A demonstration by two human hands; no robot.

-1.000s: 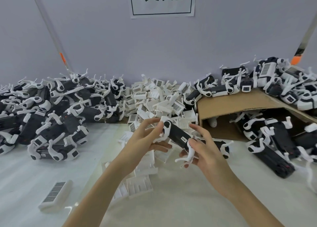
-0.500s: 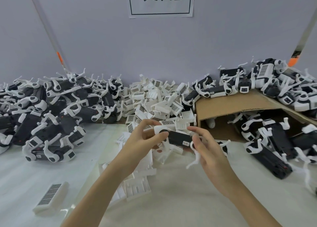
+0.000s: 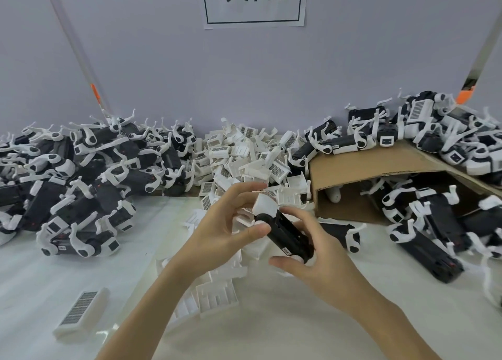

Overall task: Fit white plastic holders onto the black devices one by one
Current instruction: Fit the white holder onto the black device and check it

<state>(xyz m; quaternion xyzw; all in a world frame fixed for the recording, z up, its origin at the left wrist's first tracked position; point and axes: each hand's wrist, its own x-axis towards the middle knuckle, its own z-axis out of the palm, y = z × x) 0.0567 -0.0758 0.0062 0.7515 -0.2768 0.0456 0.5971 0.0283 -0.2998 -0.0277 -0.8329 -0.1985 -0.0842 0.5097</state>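
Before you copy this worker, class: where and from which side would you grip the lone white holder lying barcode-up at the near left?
Probably across the white holder's two long side walls, coming from above. It lies flat and apart from the piles, so both sides look free, and the barcode face offers no edge to pinch.

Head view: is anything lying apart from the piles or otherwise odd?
One white holder with a barcode label lies alone near the table's front-left edge, away from the loose-holder pile. The cardboard box lies on its side with devices spilling out. Nothing looks damaged.

Both hands, left hand point(image 3: 221, 225) and right hand point(image 3: 323, 259), hold a black device point(image 3: 286, 234).
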